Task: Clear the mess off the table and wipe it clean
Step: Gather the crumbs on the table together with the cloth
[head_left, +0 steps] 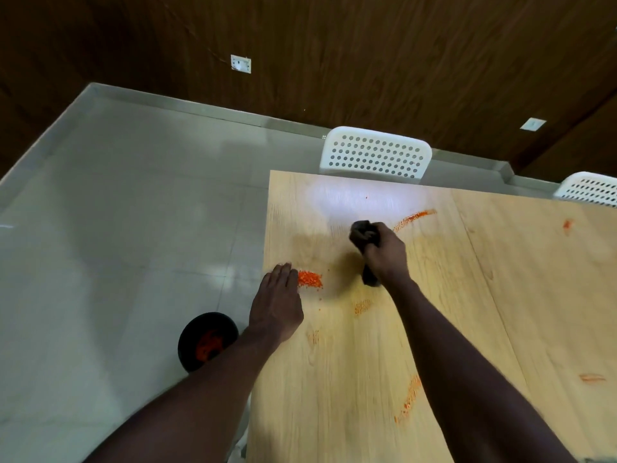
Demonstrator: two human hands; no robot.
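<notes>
A light wooden table (pixel 467 312) carries orange crumbs and smears. A small heap of orange crumbs (pixel 310 279) lies near its left edge. My left hand (pixel 277 305) lies flat with fingers together just left of that heap, touching it. My right hand (pixel 384 252) is clenched around a dark cloth (pixel 364 233), which bulges out above the fist and hangs out below it. Orange streaks mark the table at the far side (pixel 414 217), near the front (pixel 409 399) and at the right (pixel 591 378).
A black round bin (pixel 200 349) with orange scraps inside stands on the grey tiled floor (pixel 133 228) below the table's left edge. Two white perforated chairs (pixel 375 153) (pixel 587 188) stand at the far side. A dark wood wall lies behind.
</notes>
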